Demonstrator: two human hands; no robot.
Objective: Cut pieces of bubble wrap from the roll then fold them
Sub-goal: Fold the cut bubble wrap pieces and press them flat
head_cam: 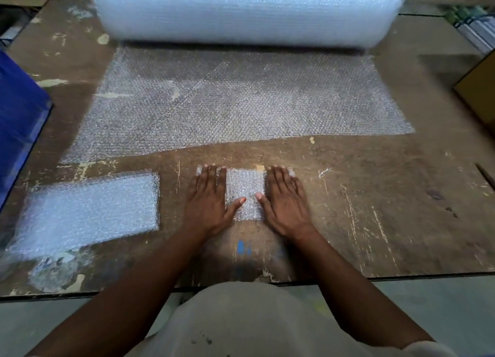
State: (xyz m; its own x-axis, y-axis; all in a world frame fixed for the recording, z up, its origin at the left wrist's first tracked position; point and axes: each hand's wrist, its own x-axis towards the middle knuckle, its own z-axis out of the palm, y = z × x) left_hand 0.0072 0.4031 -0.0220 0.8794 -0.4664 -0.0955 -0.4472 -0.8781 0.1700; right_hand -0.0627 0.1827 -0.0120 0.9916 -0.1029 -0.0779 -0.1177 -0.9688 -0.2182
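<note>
Torso: pale garment at the bottom edge, nearest the camera; both forearms reach forward from it over the worn wooden table [375, 196].
Left hand [207, 200]: flat, fingers straight and together, palm down on the left part of the small folded bubble wrap piece [245, 196]; grips nothing.
Right hand [285, 200]: same posture, flat on the right part of the piece; thumbs point inward, nearly meeting over the middle.
Piece position: directly under both palms, near the table's front edge; only the centre strip and far corners show between and beyond the fingers.
Step (judgement): pressing the fold flat.
Technique (judgement): even downward pressure, then palms sliding outward from the centre so trapped air leaves and edges stay aligned; springy film likely reopens if released early.
Finished stack [88, 212]: folded bubble wrap, well to the left of the left hand, apart from it.
Roll [246, 11]: at the far side; unrolled sheet [241, 102] lies between roll and hands, its near edge not touching the fingertips.
Blue object [18, 120]: left edge, identity unclear.
</note>
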